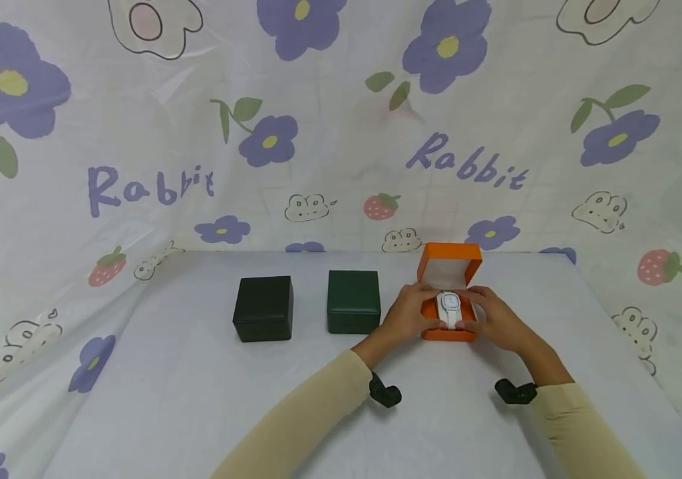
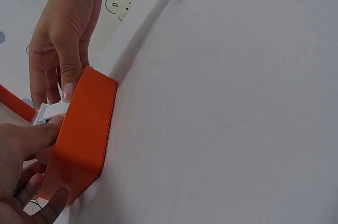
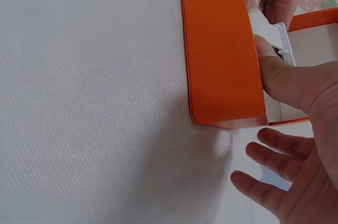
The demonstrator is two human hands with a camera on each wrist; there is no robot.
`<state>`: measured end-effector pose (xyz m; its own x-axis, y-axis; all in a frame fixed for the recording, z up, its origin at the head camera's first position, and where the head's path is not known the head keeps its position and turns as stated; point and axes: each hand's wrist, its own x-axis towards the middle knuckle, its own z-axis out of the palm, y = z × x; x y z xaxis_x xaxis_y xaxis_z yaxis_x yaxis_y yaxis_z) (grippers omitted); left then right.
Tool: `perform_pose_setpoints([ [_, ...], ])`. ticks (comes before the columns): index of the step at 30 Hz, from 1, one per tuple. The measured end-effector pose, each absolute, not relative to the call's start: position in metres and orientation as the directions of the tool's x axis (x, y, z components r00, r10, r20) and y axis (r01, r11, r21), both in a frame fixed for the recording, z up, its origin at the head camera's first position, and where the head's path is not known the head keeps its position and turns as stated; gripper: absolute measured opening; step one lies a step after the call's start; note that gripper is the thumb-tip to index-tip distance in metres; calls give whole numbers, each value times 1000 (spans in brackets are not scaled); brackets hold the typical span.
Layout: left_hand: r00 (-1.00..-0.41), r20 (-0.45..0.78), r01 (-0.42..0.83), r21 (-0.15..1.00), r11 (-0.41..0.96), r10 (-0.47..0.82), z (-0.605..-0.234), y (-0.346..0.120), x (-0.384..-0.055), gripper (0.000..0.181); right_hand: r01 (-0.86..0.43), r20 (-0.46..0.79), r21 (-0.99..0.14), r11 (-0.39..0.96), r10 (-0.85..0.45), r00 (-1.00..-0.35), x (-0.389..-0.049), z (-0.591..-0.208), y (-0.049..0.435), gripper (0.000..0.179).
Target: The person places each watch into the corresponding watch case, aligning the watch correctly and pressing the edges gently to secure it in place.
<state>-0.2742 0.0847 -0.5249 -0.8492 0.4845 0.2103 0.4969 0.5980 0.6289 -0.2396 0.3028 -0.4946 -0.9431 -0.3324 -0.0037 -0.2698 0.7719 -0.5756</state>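
Note:
An orange watch box (image 1: 448, 336) stands with its lid raised at the back, and a white wristwatch (image 1: 450, 303) sits in it, dial upward. From the left side my left hand (image 1: 405, 311) grips the watch, its thumb on the strap's near end and its fingers by the top. My right hand (image 1: 496, 320) holds the watch from the other side in the same way. In the right wrist view, the right thumb (image 3: 288, 78) reaches over the box wall while several fingers spread outside it. The left wrist view has the left thumb (image 2: 34, 138) inside the rim.
A dark green box (image 1: 354, 303) with its lid down stands left of the orange one. Farther left is a black box (image 1: 263, 309), also closed. The white table (image 1: 197, 399) backs onto a patterned cloth (image 1: 329, 133) with flowers and rabbits.

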Motion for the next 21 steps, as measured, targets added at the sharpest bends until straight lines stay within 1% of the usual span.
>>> perform_pose_setpoints([
  [6, -877, 217, 449, 690, 567, 429, -523, 81, -263, 84, -255, -33, -597, 761, -340, -940, -233, -487, 302, 78],
  [10, -894, 253, 425, 738, 524, 370, -524, 78, -252, 88, -250, -3, -614, 749, -318, -948, -228, -472, 305, 78],
  [13, -907, 259, 399, 782, 479, 333, -527, 76, -245, 98, -264, 60, -618, 741, -290, -955, -226, -460, 309, 72],
  [17, -918, 229, 355, 838, 414, 324, -530, 72, -241, 114, -317, 204, -616, 721, -243, -948, -227, -442, 310, 54],
  [21, -922, 188, 308, 886, 347, 338, -535, 70, -239, 117, -345, 361, -616, 708, -135, -923, -234, -429, 306, 39],
])
